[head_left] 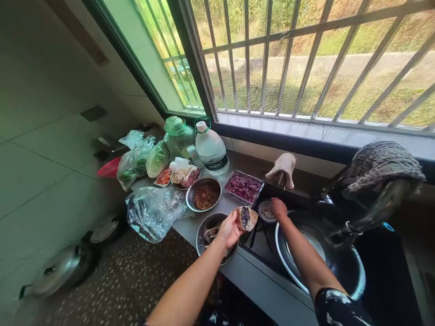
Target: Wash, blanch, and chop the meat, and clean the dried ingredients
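Observation:
My left hand (229, 232) is closed around a pale brownish pouch that looks like a squid tube (248, 219). Dark purple filling shows at its open end. Below that hand stands a metal bowl (201, 249) with greyish, squid-like pieces in it. My right hand (279, 209) reaches to a small round bowl (267, 211) with pale contents. Its fingers look drawn together at the rim; what they pinch, if anything, is hidden. Behind the pouch lies a clear tray (258, 192) of shredded purple food. To its left is a metal bowl (190, 204) of brownish strips.
A large metal basin (356, 276) sits under my right forearm. Along the window stand a white-capped jug (210, 145) and a green-lidded jar (180, 138). Plastic bags (152, 213) and a cabbage (158, 158) are at the left. A cloth-wrapped handle (384, 167) juts out at the right.

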`<state>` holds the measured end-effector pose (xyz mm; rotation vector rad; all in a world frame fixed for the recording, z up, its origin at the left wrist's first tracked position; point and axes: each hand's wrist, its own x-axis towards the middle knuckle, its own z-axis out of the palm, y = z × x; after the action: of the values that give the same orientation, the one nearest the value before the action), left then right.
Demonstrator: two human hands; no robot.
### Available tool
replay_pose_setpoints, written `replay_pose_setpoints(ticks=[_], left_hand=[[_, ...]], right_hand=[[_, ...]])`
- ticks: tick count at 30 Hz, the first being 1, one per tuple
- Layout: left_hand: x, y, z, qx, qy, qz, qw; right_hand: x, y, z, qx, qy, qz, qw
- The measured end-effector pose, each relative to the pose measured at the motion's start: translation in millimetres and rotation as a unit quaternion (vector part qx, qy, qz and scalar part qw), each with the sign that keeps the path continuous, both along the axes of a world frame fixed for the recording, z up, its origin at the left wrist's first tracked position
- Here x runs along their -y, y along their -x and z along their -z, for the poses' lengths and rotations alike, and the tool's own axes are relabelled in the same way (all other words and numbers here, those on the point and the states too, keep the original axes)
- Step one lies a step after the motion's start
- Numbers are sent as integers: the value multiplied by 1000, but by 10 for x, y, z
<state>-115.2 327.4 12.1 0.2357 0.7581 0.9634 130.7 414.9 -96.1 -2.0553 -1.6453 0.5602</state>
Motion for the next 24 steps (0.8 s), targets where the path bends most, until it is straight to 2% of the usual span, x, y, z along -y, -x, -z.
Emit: replay_pose_setpoints(ticks=[4, 8, 10, 13, 16, 18, 22, 24], left_hand=[[-16, -17, -30, -24, -21, 13, 999], [-16, -77, 9, -80, -21, -2, 997], [-14, -99, 51, -96, -18, -12, 995], [-16, -125, 114, -106, -7, -9, 994], [-32, -170, 164, -114, 0, -21, 993], [-46, -219, 188, -121, -3, -28, 992], [-48, -347, 237, -139, -26, 2, 990], [-35, -401, 278, -176, -40, 25, 983]], right_hand=[[53, -45, -16, -25, -39, 12, 999], [237, 59, 35, -12, -15, 24, 1000], [243, 103, -18, -95, 16, 33, 995], [222, 147, -160, -288, 58, 26, 955], [358, 282, -266, -355, 68, 47, 931], [551, 450, -313, -433, 86, 82, 894], [943, 780, -438, -641, 127, 71, 754], [1061, 844, -511, -687, 107, 64, 715]])
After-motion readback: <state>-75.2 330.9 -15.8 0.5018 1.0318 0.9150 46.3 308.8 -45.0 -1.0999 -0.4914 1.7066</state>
